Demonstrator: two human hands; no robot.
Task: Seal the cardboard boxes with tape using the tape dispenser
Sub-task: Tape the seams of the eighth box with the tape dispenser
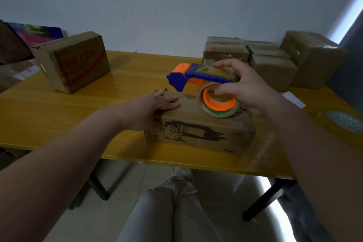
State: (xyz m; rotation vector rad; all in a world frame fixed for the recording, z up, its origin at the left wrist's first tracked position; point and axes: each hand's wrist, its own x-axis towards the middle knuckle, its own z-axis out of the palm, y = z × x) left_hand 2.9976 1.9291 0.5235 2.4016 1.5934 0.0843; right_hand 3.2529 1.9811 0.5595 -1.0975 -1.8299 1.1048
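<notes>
Cardboard box [198, 133]: black cartoon figure printed on the near side; small lettering below it too blurred to read. It lies at the near edge of a yellow table [78, 116].
Second box [74, 60], far left: red print, illegible.
Stacked boxes [271, 60], far right, against a pale wall [176, 5].
Tape dispenser [198, 76]: blue and orange, its tape roll [218, 108] resting on the box top.
Left hand [157, 106]: fingers straight, flat on the box's left end.
Right hand [247, 86]: fingers curled round the dispenser, gripping it.
</notes>
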